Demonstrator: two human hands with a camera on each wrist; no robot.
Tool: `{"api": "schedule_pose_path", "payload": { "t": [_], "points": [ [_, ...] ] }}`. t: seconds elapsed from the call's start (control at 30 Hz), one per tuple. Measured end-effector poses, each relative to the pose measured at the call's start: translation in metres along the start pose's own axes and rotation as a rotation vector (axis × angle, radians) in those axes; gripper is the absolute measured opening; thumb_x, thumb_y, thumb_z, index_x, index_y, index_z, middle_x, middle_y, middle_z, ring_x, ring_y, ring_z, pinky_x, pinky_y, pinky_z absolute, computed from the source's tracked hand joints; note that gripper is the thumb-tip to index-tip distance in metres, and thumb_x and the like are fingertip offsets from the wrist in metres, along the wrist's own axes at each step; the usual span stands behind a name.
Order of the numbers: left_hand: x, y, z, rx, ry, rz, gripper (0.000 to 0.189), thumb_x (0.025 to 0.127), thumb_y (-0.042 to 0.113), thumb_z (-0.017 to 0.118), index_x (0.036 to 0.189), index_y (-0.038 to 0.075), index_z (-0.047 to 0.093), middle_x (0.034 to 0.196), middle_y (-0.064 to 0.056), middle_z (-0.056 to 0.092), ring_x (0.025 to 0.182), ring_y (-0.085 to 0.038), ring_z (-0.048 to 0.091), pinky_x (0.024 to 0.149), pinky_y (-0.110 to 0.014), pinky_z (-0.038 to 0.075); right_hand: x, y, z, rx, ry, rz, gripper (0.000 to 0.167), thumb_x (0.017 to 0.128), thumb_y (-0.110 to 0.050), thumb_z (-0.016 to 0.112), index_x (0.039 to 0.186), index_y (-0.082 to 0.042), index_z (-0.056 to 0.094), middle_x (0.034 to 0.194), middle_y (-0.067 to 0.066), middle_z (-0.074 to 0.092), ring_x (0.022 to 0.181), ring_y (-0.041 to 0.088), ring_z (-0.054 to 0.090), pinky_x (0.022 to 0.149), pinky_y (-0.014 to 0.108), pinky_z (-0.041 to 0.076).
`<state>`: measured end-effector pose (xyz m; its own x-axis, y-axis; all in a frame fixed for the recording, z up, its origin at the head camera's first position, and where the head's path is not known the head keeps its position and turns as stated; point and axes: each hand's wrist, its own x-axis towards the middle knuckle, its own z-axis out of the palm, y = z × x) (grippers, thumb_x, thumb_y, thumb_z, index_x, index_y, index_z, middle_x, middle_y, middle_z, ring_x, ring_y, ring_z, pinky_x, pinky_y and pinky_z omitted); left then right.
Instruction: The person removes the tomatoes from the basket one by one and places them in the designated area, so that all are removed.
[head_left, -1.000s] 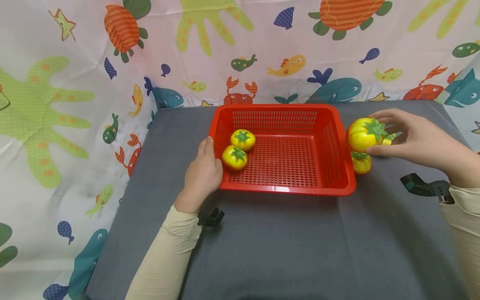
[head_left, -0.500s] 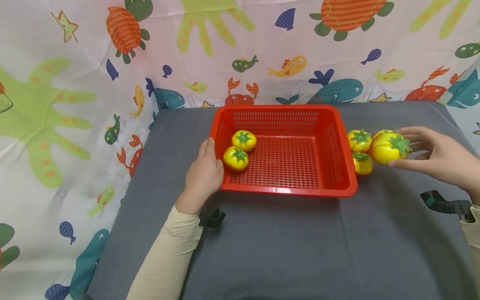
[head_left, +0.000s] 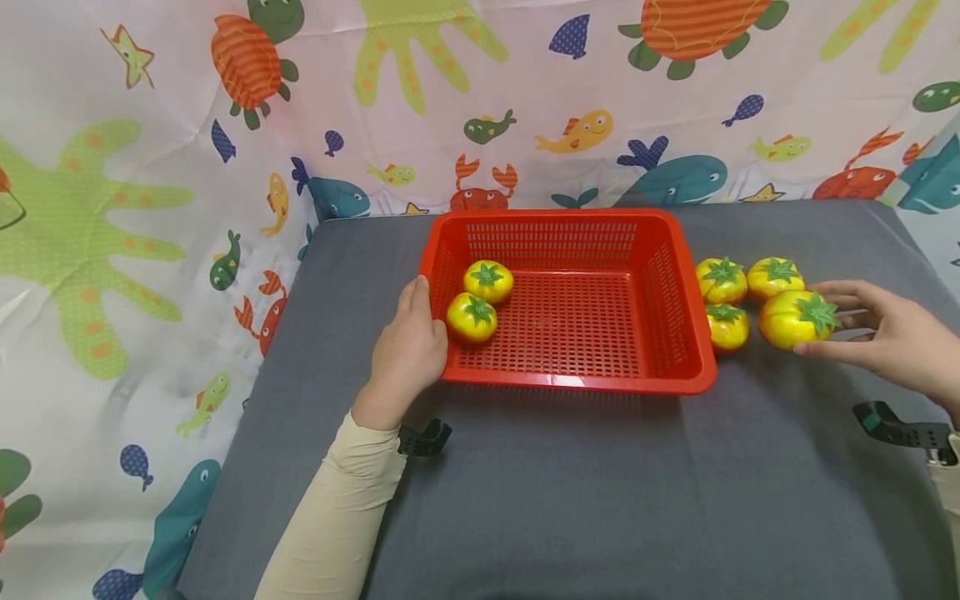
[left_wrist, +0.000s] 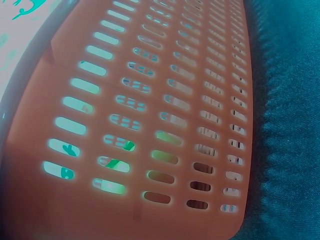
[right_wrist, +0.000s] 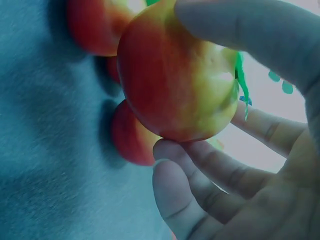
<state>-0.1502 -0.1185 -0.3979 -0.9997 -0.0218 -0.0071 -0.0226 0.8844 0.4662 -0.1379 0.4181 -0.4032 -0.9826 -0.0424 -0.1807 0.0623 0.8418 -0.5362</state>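
My right hand [head_left: 892, 333] holds a yellow tomato [head_left: 793, 320] with a green leafy top, thumb on its near side and fingers on its far side. In the right wrist view this tomato [right_wrist: 175, 75] has a red underside and hangs over the cloth. Three more tomatoes sit close by: one at the back [head_left: 776, 277], one beside the basket [head_left: 722, 281] and one in front of that [head_left: 726, 328]. My left hand [head_left: 408, 350] rests along the left side of a red plastic basket [head_left: 562, 381], fingers straight. Inside the basket lie two tomatoes, a rear one [head_left: 488, 282] and a front one [head_left: 471, 317].
A grey cloth [head_left: 562, 483] covers the table. Behind and to the left hangs a white curtain [head_left: 427, 75] printed with sea animals. In the left wrist view the slotted basket wall [left_wrist: 140, 120] fills most of the picture.
My right hand has moved right and toward me with the tomato, from beside the basket rim to the right of the other tomatoes. The left hand and basket stay put.
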Motion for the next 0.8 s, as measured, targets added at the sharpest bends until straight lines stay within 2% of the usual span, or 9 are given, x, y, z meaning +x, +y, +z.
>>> {"api": "schedule_pose_path", "payload": {
  "t": [0.27,0.57,0.8],
  "points": [
    [0.0,-0.001,0.001,-0.002,0.015,0.01,0.069,0.103,0.017,0.05,0.165,0.001,0.026,0.168,-0.016,0.031,0.093,-0.044,0.07,0.082,-0.057,0.061,0.003,0.018,0.009,-0.003,-0.044,0.012,0.083,0.098,-0.03,0.077,0.152,0.012,0.029,0.143,0.048,0.029,0.114,0.066,0.04,0.089,0.078,0.043],
    [0.0,0.0,0.001,-0.009,0.007,0.001,0.071,0.102,0.018,0.053,0.166,0.002,0.025,0.169,-0.015,0.031,0.096,-0.043,0.07,0.083,-0.056,0.061,0.006,0.028,0.017,0.004,-0.064,-0.009,0.083,0.097,-0.028,0.078,0.151,0.013,0.029,0.142,0.047,0.032,0.114,0.067,0.042,0.09,0.079,0.044],
    [0.0,-0.001,0.002,-0.007,0.011,0.006,0.071,0.102,0.017,0.053,0.165,0.001,0.025,0.168,-0.017,0.032,0.095,-0.043,0.07,0.084,-0.057,0.061,0.008,0.029,0.02,0.014,-0.108,0.021,0.088,0.097,-0.029,0.078,0.153,0.013,0.025,0.144,0.048,0.029,0.117,0.068,0.041,0.091,0.079,0.044]
  ]
}}
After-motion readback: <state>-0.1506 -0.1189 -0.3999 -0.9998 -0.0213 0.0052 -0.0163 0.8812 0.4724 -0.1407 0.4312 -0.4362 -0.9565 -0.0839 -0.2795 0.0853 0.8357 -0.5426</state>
